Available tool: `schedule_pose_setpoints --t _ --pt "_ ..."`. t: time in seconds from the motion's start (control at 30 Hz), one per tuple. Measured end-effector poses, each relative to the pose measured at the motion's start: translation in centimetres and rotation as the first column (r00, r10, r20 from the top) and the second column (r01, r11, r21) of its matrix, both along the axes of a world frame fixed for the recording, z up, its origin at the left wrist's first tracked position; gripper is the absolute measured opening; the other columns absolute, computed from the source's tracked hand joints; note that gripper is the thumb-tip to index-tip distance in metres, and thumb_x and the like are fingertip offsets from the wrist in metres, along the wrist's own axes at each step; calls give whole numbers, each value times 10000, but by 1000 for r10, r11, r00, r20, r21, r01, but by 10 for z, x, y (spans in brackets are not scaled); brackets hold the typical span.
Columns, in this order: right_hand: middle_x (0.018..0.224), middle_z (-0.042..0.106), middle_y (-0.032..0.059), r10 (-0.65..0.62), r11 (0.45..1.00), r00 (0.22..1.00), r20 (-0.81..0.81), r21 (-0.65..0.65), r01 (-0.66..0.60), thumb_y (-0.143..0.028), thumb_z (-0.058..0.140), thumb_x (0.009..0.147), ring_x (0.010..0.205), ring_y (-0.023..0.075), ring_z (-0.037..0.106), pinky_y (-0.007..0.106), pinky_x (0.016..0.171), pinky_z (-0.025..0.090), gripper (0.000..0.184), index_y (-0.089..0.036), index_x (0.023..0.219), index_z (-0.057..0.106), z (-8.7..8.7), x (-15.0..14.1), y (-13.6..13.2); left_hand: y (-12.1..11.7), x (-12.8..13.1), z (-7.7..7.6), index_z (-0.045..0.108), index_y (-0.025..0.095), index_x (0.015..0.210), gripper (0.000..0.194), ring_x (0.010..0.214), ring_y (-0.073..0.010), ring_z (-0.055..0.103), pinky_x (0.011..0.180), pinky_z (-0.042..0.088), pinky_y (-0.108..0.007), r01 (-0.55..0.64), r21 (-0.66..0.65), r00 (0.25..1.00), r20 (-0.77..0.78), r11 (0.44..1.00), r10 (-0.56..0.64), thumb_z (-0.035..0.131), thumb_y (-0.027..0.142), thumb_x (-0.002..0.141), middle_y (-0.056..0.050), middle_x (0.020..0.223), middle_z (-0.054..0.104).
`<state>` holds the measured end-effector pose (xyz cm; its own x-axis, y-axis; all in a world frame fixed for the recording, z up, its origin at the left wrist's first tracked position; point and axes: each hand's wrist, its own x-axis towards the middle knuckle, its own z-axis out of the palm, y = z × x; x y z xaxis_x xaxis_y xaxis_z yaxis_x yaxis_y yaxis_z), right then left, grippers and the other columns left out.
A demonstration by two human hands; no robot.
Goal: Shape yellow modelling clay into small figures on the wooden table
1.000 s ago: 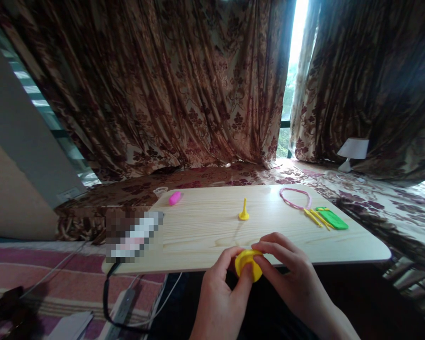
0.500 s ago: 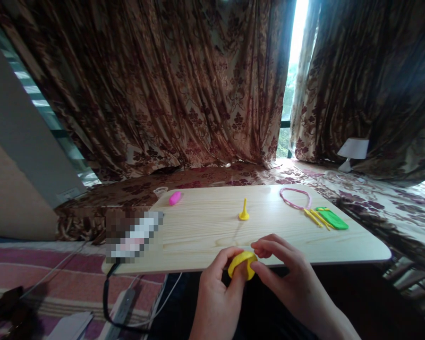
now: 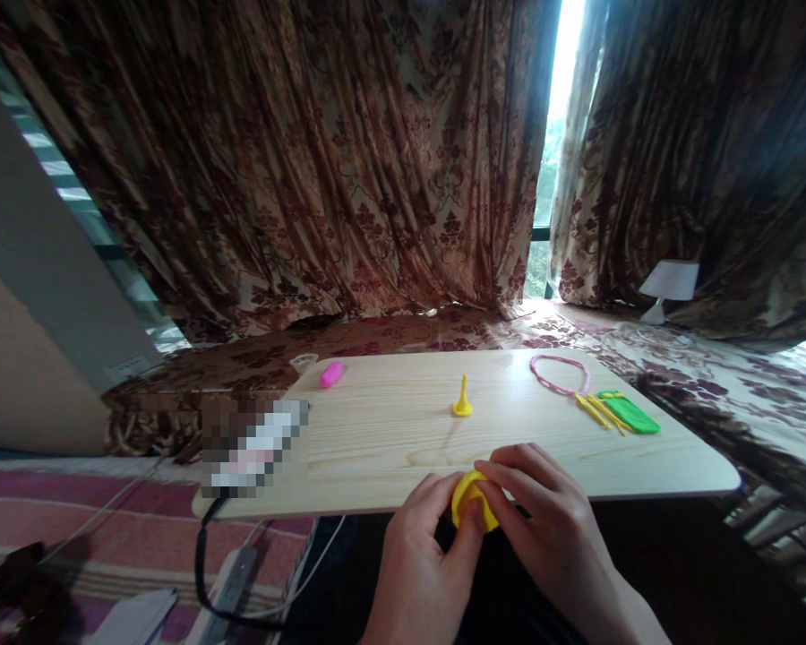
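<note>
A hollowed, cup-like piece of yellow modelling clay [image 3: 466, 491] is held between both hands at the table's near edge. My left hand [image 3: 424, 546] grips it from the left, its thumb pressed into the hollow. On the right side, the thumb and fingers of my right hand [image 3: 551, 511] pinch the rim. Beyond the hands, a yellow clay stem on a round base [image 3: 463, 405] stands upright on the table.
The pale wooden table [image 3: 382, 430] bears a pink clay lump [image 3: 331, 374] at far left. At right lie a pink twisted loop [image 3: 534, 369], thin yellow strips [image 3: 595, 412] and a green clay slab [image 3: 631, 414]. A blurred-out object [image 3: 259, 452] with a black cable sits at left.
The yellow clay piece has shifted slightly right and turned in my hands. My right fingers have closed onto its rim, and the left thumb now sits inside the hollow.
</note>
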<state>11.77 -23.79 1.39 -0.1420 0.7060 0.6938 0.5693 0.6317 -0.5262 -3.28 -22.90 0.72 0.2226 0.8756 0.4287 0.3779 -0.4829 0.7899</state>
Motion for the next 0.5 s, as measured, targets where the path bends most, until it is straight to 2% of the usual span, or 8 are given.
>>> schedule_pose_setpoints --t 0.17,0.27,0.37,0.5 --pt "1005 567 50 55 993 994 -95 -99 -64 -132 595 814 904 166 555 284 781 484 340 -223 1139 555 -2 -1 2 7 -2 -6 618 223 1018 211 961 -165 607 876 457 -267 -92 5 993 71 996 91 527 192 831 -23 1010 664" --pt "923 580 32 20 994 992 -125 -104 -33 -97 586 800 823 148 564 267 734 482 264 -205 1040 575 -5 -3 4 9 -1 -8 610 230 1019 212 946 -165 614 877 452 -272 -152 -15 986 69 988 153 569 226 811 -10 991 676" --pt "876 583 29 -3 998 990 -144 -60 -5 -85 553 818 789 144 564 263 707 476 179 -197 950 600 -6 -5 6 7 1 -7 617 223 1009 204 928 -168 617 870 450 -275 -137 6 990 35 991 136 577 240 809 -15 970 680" --pt "897 580 46 19 998 990 -140 -63 -28 -134 569 831 818 160 568 275 722 481 165 -194 976 621 -4 -6 4 4 1 -2 636 206 964 162 899 -172 610 829 463 -266 -63 48 998 19 997 63 536 233 839 -37 944 666"
